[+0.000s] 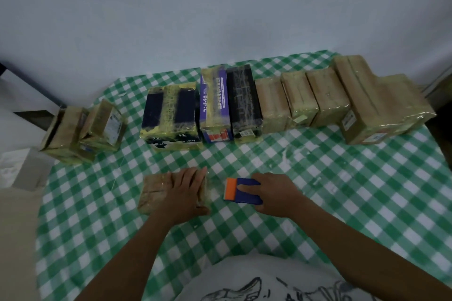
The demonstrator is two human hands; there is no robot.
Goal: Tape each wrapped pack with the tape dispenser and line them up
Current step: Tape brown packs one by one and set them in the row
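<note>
- Checkered bench [342, 190]: pack [152, 193] is pressed under flat left hand [188, 190]; tape dispenser [242, 197] is gripped by right hand [278, 194].
- Tape may be creased if pack slides.

1 head view, angled down, near table [318, 178]

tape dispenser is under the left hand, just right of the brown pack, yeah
No: the head view shows the right hand on the tape dispenser, just right of the brown pack. The left hand lies flat on that pack.
</note>
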